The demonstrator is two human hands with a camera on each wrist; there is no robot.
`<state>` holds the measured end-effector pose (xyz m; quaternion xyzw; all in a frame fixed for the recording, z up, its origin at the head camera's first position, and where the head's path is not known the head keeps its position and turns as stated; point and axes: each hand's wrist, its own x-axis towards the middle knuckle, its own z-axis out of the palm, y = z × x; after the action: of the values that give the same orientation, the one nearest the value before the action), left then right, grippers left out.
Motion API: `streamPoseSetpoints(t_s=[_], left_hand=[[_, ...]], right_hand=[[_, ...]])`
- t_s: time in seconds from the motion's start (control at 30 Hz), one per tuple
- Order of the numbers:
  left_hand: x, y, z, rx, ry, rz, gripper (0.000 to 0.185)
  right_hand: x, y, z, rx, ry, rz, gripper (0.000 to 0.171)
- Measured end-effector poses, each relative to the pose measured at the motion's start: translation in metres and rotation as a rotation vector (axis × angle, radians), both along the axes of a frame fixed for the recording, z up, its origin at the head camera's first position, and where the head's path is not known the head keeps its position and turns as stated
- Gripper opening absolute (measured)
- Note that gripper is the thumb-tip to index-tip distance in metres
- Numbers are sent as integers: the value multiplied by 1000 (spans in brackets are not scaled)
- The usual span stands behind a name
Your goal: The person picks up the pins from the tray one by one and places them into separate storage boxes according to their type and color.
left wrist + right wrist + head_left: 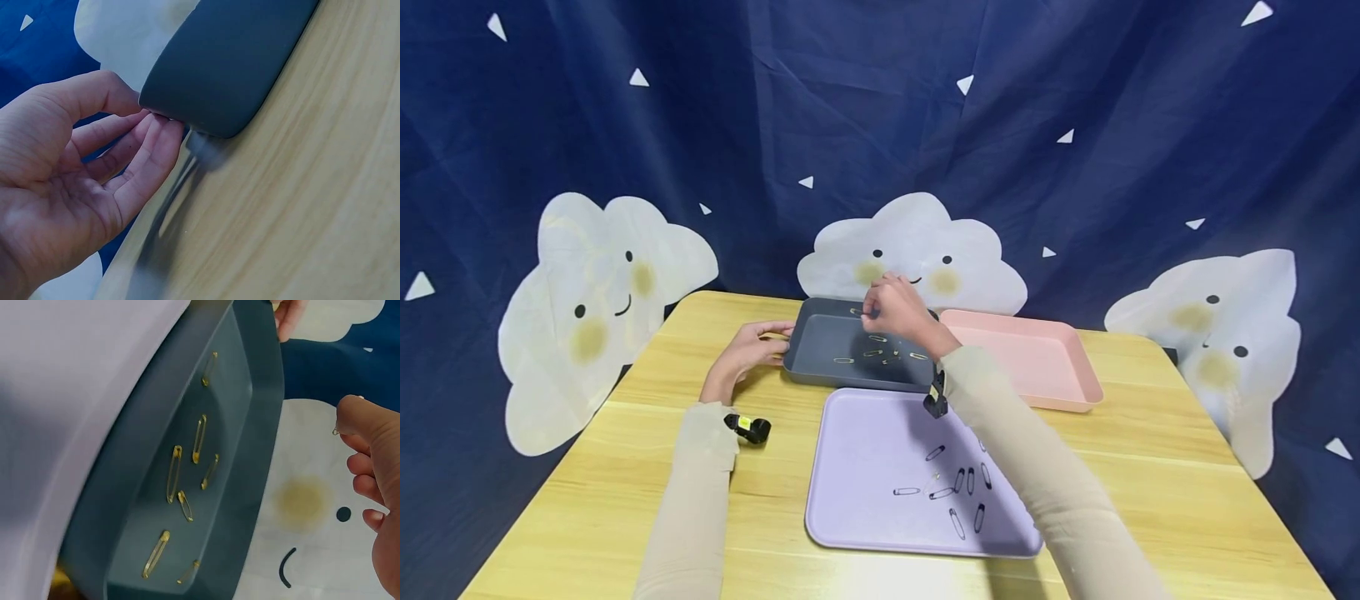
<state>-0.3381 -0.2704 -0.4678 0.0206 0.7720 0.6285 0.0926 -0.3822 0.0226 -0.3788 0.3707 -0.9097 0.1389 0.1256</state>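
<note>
My right hand [898,310] is raised over the back of the dark grey tray [820,380], pinching a gold safety pin [855,311] between thumb and forefinger. Only a bit of that pin shows in the right wrist view. Several gold safety pins [174,475] lie scattered on the tray floor. At the tray's left end, my left hand [752,348] grips the rim, thumb above and bent fingers against the outer wall [206,69]. In front stands a lilac tray [857,467] bearing several black safety pins [957,523] and what looks like a gold one [934,479].
A pink tray [1078,367] stands to the right of the grey one, partly behind my right arm. All three trays sit close together on a wooden table [767,500]. A dark blue curtain [865,100] with white clouds hangs behind the table.
</note>
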Motion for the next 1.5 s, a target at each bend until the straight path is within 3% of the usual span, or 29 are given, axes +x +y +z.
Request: streamPoseSetpoints(t_s=[0.77,1.5], left_hand=[[-2,-2,-1,-4,-2,-6,54],[1,1,0,-15,8,2,53]], right_hand=[[-3,-20,-21,191,18,-34,5],[-2,-20,-34,230,10,-63,7]])
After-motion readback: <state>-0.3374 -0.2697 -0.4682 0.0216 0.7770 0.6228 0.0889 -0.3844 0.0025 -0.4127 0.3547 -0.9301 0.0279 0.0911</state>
